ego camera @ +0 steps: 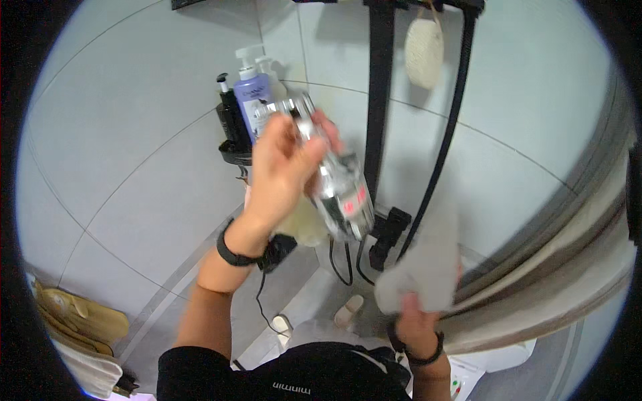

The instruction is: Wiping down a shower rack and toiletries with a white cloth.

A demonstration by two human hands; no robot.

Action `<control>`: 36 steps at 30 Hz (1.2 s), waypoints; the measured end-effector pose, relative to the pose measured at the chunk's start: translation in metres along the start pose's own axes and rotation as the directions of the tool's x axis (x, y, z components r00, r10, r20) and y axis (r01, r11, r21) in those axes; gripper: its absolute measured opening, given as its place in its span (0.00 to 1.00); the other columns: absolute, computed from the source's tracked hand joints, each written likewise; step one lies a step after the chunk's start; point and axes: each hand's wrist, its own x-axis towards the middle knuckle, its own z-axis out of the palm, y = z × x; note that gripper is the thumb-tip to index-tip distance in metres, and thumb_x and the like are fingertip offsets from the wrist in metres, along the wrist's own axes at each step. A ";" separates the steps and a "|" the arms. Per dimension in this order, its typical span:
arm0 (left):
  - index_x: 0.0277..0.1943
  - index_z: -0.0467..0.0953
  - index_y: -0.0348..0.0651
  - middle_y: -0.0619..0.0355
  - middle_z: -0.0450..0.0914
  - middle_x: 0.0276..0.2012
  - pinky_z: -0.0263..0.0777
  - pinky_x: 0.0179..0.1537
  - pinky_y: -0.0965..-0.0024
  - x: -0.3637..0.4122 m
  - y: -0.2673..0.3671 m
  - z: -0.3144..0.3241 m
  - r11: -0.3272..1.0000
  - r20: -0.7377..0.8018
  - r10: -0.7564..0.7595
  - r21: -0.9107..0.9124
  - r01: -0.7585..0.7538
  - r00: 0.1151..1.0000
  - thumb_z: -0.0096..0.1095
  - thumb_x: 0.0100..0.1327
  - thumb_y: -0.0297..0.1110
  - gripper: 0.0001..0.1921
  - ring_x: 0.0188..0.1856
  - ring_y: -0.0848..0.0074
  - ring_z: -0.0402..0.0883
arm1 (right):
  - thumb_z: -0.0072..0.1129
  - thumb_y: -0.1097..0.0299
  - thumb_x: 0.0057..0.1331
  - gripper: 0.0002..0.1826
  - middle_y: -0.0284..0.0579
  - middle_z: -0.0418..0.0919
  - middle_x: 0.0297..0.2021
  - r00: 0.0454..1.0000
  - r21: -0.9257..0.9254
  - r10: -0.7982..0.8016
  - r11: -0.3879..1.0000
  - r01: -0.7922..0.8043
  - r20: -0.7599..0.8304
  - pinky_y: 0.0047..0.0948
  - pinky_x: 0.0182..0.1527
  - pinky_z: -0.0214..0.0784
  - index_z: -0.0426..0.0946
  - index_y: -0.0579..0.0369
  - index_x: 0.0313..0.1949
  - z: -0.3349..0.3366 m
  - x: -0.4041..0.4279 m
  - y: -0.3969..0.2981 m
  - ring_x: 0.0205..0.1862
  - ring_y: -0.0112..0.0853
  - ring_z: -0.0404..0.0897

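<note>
My left hand [281,175] grips a shiny silver bottle [341,200] around its narrower upper part. The bottle tilts, with its broad end toward the lower right, and bears pink writing. It is blurred, so its cap end is hard to make out. In my right hand [416,321] is a pale grey-white cloth [426,270], apart from the bottle and spread upward from my fingers. Just beyond my left hand stand a lavender pump bottle [253,95] and a black pump bottle [231,118] on a black corner shelf [235,154].
A black shower pole [377,100] and a black hose [446,135] run down the tiled wall. An oval cream scrubber [424,52] hangs beside them. At the right hangs a beige curtain [567,280]. Slippers [349,312] and a thin black cord [261,301] are below.
</note>
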 end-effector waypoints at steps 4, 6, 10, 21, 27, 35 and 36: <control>0.48 0.65 0.35 0.54 0.73 0.43 0.69 0.41 0.78 -0.064 -0.020 0.025 0.990 0.083 -0.128 -0.041 0.132 0.988 0.57 0.61 0.28 0.14 0.41 0.80 0.73 | 0.44 0.43 0.61 0.42 0.73 0.43 0.63 0.871 -0.192 -0.451 0.853 0.485 0.196 0.56 0.61 0.40 0.47 0.65 0.63 0.059 0.060 -0.024 0.64 0.61 0.48; 0.49 0.65 0.35 0.56 0.70 0.45 0.66 0.43 0.77 -0.081 -0.025 0.026 0.978 0.104 -0.200 -0.032 0.204 0.974 0.60 0.61 0.32 0.17 0.43 0.80 0.70 | 0.47 0.45 0.61 0.41 0.70 0.50 0.61 0.923 -0.132 -0.337 0.922 0.363 0.185 0.51 0.61 0.44 0.49 0.66 0.62 0.058 0.063 -0.019 0.63 0.59 0.52; 0.47 0.67 0.35 0.57 0.68 0.42 0.64 0.43 0.76 -0.083 -0.029 0.015 0.993 0.328 -0.117 0.070 0.099 0.937 0.63 0.58 0.39 0.21 0.43 0.77 0.69 | 0.53 0.52 0.59 0.39 0.59 0.64 0.55 0.902 0.155 -0.085 0.988 0.020 0.423 0.39 0.56 0.59 0.51 0.66 0.61 0.037 0.075 -0.001 0.55 0.45 0.68; 0.47 0.64 0.39 0.53 0.70 0.36 0.67 0.40 0.67 -0.046 -0.053 0.029 0.746 0.375 -0.121 -0.576 0.334 0.919 0.58 0.61 0.40 0.17 0.37 0.70 0.72 | 0.47 0.43 0.62 0.36 0.49 0.70 0.52 0.557 0.570 0.308 0.057 -0.820 0.771 0.31 0.52 0.68 0.57 0.58 0.60 0.027 0.000 0.079 0.51 0.33 0.73; 0.66 0.49 0.41 0.39 0.60 0.61 0.62 0.57 0.58 -0.045 -0.041 0.052 0.929 0.313 -0.287 -0.142 0.343 0.905 0.55 0.46 0.70 0.52 0.59 0.58 0.65 | 0.38 0.37 0.63 0.39 0.48 0.63 0.59 0.574 0.669 0.521 0.010 -0.744 0.631 0.37 0.58 0.62 0.52 0.54 0.63 0.030 -0.012 0.058 0.58 0.37 0.66; 0.59 0.58 0.35 0.50 0.66 0.55 0.60 0.56 0.63 -0.178 -0.059 0.047 0.872 0.231 -0.193 0.486 0.058 0.954 0.82 0.32 0.37 0.50 0.56 0.67 0.66 | 0.50 0.48 0.62 0.37 0.53 0.63 0.56 0.758 0.723 0.604 0.406 -0.559 0.247 0.39 0.57 0.58 0.52 0.62 0.60 0.048 -0.023 0.037 0.55 0.41 0.67; 0.50 0.67 0.34 0.54 0.74 0.44 0.67 0.49 0.67 -0.177 -0.059 0.045 0.886 0.209 -0.400 0.337 0.318 0.892 0.80 0.34 0.34 0.38 0.47 0.72 0.73 | 0.48 0.47 0.62 0.36 0.54 0.62 0.56 0.840 0.677 0.527 0.573 -0.462 0.128 0.39 0.58 0.56 0.54 0.63 0.59 0.053 -0.028 0.034 0.56 0.42 0.65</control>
